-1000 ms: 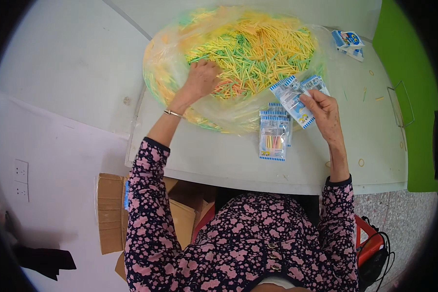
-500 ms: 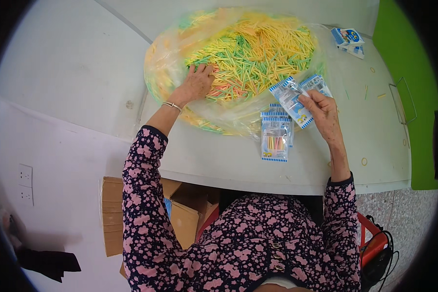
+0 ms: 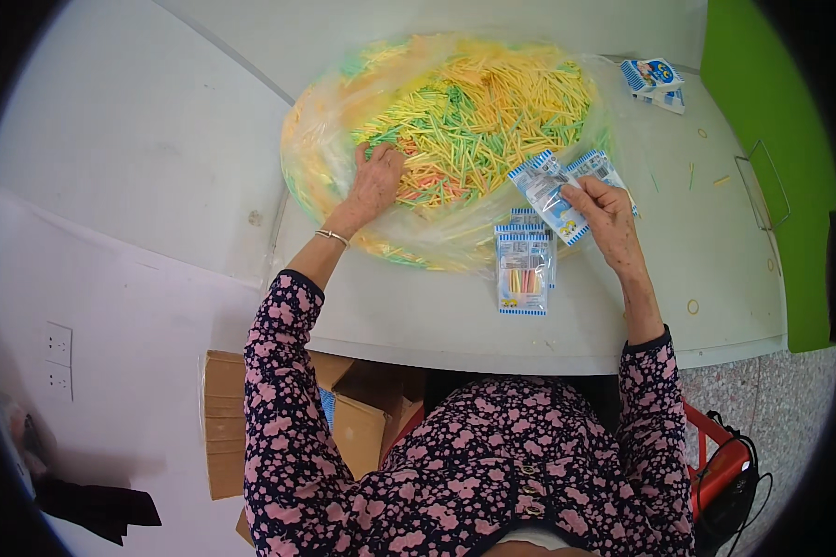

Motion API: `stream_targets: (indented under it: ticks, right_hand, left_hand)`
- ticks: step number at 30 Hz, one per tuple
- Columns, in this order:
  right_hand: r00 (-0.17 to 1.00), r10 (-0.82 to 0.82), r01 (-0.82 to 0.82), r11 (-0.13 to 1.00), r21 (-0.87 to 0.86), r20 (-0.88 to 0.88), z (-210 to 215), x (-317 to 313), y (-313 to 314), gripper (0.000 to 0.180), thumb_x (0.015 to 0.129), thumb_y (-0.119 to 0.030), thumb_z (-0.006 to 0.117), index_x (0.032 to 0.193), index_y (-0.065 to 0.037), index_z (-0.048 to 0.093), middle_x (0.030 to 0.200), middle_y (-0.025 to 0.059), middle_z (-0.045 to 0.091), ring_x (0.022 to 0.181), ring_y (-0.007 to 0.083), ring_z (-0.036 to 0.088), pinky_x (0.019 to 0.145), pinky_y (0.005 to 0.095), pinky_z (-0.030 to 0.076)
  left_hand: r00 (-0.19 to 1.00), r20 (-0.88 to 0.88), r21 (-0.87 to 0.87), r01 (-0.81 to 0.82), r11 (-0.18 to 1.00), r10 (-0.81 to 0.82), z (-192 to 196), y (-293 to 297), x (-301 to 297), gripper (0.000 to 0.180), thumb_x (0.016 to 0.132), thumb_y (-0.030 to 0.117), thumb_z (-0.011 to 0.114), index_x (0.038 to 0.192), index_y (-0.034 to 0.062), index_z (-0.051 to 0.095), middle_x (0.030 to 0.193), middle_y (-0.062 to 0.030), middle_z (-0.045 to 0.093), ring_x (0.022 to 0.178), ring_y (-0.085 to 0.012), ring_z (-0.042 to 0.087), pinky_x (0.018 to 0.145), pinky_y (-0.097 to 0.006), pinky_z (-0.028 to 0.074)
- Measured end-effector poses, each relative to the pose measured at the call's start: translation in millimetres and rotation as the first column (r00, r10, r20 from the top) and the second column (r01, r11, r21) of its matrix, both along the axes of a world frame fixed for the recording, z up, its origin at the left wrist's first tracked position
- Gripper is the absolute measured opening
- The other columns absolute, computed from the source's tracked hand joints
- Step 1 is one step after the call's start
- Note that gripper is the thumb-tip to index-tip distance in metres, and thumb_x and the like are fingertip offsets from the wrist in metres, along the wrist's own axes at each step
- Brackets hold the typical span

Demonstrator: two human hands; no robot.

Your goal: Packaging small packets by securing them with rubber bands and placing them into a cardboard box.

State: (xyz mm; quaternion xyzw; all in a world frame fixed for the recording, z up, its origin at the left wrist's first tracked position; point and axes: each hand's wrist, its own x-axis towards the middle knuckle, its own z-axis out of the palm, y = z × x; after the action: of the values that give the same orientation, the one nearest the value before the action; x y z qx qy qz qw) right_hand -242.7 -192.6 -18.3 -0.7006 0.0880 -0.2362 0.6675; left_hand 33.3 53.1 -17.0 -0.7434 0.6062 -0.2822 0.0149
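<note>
A large clear plastic bag (image 3: 325, 116) lies opened on the table, full of thin candy-like sticks (image 3: 492, 102) in yellow, green, orange and pink. At its left side my left hand (image 3: 378, 181) rests on the sticks, fingers apart and bent down among them; the fingertips are partly hidden. My right hand (image 3: 608, 218) pinches a small blue-and-white plastic packet (image 3: 550, 193) between thumb and fingers. Another packet (image 3: 596, 167) shows behind that hand. Just left of it, several overlapping packets lie on the table, the top packet (image 3: 522, 278) showing coloured sticks through its window.
Two blue-and-white packets (image 3: 655, 79) lie at the far right. Loose sticks (image 3: 691, 176) and rubber bands (image 3: 693, 306) are scattered on the table (image 3: 418, 320) near a wire handle-like piece (image 3: 766, 186) and a green panel (image 3: 752, 74). Cardboard boxes (image 3: 228, 418) stand below the front edge.
The view has shifted slightly. My left hand stays at the left side of the sticks, its fingers a little moved. My right hand keeps its pinch on the packet.
</note>
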Motion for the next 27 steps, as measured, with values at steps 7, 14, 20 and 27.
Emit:
stream_targets:
  ticks: [7, 14, 20, 27]
  right_hand:
    - [0.998, -0.047, 0.045, 0.995, 0.088, 0.031, -5, 8, -1, 0.019, 0.087, -0.019, 0.058, 0.079, -0.003, 0.063, 0.068, -0.0069, 0.051, 0.062, -0.0005, 0.042, 0.055, 0.0165, 0.032]
    - [0.953, -0.150, -0.043, 0.791, 0.611, 0.262, 7, 65, 40, 0.018, 0.088, -0.019, 0.058, 0.098, -0.005, 0.060, 0.090, 0.0006, 0.063, 0.081, 0.0063, 0.055, 0.070, 0.0192, 0.039]
    - [0.936, -0.217, -0.184, 0.369, 0.911, 0.277, -13, 131, 67, 0.015, 0.092, -0.013, 0.048, 0.097, -0.001, 0.055, 0.090, 0.0083, 0.060, 0.080, 0.0163, 0.056, 0.076, 0.0281, 0.045]
    - [0.927, -0.279, -0.194, 0.219, 0.956, 0.252, -12, 143, 75, 0.014, 0.093, -0.011, 0.045, 0.097, 0.000, 0.053, 0.093, 0.0103, 0.058, 0.084, 0.0196, 0.056, 0.076, 0.0321, 0.047]
  left_hand:
    - [0.767, -0.641, -0.238, -0.208, 0.949, 0.007, 24, -25, -12, 0.011, 0.091, 0.014, 0.048, 0.091, 0.0023, 0.049, 0.088, -0.0114, 0.058, 0.087, -0.0269, 0.056, 0.082, -0.040, 0.040]
    - [-0.562, -0.533, -0.326, -0.553, 0.767, -0.632, 36, -66, -40, 0.014, 0.095, 0.017, 0.042, 0.092, 0.0046, 0.049, 0.086, -0.0145, 0.060, 0.084, -0.0277, 0.060, 0.080, -0.044, 0.050]
    - [-0.580, -0.335, -0.386, -0.634, 0.670, -0.743, 21, -99, -92, 0.013, 0.093, 0.016, 0.045, 0.093, 0.0043, 0.049, 0.086, -0.0134, 0.060, 0.081, -0.0266, 0.060, 0.077, -0.041, 0.050]
    - [-0.312, -0.378, -0.491, -0.731, 0.474, -0.872, 17, -114, -122, 0.008, 0.088, 0.009, 0.055, 0.094, 0.0040, 0.052, 0.084, -0.0053, 0.060, 0.076, -0.0135, 0.058, 0.068, -0.026, 0.048]
